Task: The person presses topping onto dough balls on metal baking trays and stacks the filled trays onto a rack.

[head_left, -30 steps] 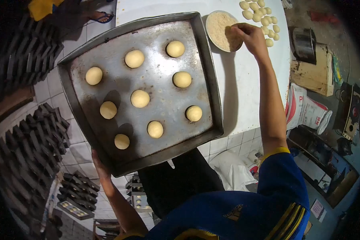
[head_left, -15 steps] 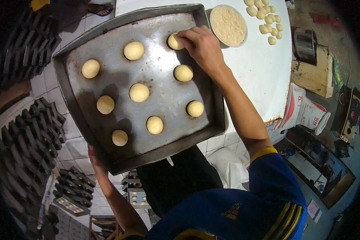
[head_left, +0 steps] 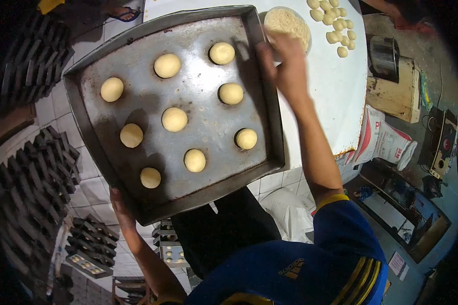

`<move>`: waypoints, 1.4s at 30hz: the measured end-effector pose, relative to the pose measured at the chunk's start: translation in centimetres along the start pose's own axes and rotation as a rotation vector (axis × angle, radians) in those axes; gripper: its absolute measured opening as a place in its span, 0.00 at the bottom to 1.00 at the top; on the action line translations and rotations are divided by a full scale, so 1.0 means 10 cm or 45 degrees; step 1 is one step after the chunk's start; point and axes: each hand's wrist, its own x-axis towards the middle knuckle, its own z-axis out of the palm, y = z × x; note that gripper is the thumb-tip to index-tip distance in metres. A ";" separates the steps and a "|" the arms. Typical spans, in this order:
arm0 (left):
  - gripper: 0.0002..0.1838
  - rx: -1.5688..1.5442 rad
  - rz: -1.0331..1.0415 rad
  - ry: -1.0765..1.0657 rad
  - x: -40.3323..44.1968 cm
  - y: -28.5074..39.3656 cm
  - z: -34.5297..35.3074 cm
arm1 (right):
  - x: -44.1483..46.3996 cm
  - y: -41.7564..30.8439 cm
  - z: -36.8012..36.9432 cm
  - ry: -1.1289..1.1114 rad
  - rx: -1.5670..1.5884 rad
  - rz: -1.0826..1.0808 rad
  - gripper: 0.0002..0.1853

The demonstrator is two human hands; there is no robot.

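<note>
A large metal tray carries several round dough balls spaced apart. My left hand grips its lower left edge, with some fingers hidden underneath. My right hand is blurred by motion between the tray's right rim and a bowl of pale crumbs. Its fingers are smeared, so whether they hold anything is unclear. Beyond the bowl, several smaller dough balls lie on the white table.
Stacked dark trays stand at the left, and smaller trays with dough balls sit lower down. A person's foot shows at the top left, another person's arm at the top right. White sacks are at the right.
My right hand moved from the bowl to the tray's upper right dough ball, then back toward the bowl. Another person's arm has appeared at the top right. My left hand stays on the tray.
</note>
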 end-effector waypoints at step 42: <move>0.43 0.045 -0.038 0.143 -0.15 0.29 0.35 | 0.28 -0.91 0.58 -0.220 0.180 -0.342 0.21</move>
